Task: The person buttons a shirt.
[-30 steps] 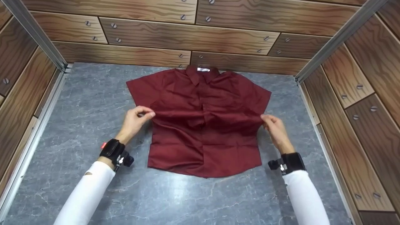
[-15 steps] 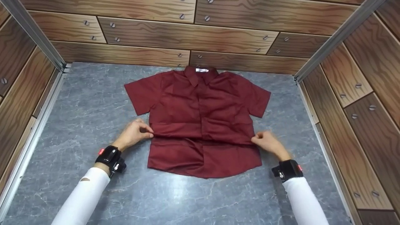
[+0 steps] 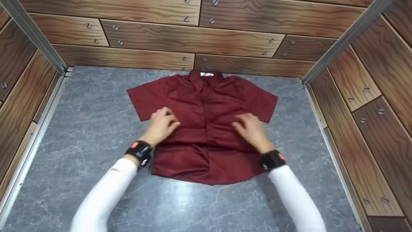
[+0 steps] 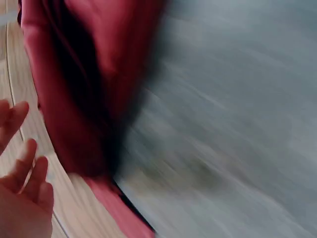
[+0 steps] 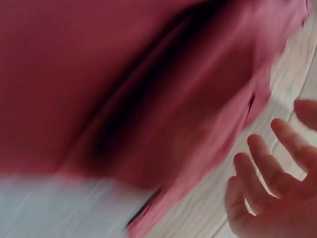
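A dark red short-sleeved button shirt [image 3: 188, 109] lies front up on the grey floor, collar away from me and both sleeves spread. Creases and a crosswise fold run over its lower half. My left hand [image 3: 160, 125] hovers above the shirt's left part, fingers loosely bent and holding nothing. Over the right part is my right hand [image 3: 251, 129], slightly blurred, its fingers also loose. Both wrist views show spread fingers apart from the cloth, with the shirt [image 4: 74, 99] beyond the left hand [image 4: 22, 193] and beside the right hand [image 5: 272, 178].
Wood-patterned panels [image 3: 193, 35] wall the back and both sides, joined by metal corner posts [image 3: 347, 42]. The collar sits close to the back wall. Marbled grey surface [image 3: 87, 122] surrounds the shirt on the left, right and front.
Both hands pinched the shirt's side edges and drew the cloth toward me, flattening its upper part. They have since let go and moved inward and forward over the shirt.
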`<action>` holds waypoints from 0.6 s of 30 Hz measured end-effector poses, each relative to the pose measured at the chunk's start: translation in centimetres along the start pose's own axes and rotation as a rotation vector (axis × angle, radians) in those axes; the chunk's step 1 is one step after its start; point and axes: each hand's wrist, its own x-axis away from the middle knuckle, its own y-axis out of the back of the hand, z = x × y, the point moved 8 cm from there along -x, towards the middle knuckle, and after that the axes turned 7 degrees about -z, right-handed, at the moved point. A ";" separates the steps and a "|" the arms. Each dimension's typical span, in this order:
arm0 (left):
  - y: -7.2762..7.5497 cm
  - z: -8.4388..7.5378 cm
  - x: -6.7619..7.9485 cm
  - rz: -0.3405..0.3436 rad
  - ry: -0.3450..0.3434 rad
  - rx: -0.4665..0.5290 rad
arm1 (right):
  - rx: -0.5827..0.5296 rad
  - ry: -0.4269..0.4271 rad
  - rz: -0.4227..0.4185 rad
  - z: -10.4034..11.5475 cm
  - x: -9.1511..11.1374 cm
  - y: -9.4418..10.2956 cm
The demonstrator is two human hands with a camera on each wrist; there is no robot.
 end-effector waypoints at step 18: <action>-5.5 2.8 0.7 0.418 0.255 -0.130 | 0.054 -0.157 0.568 1.5 0.5 -7.3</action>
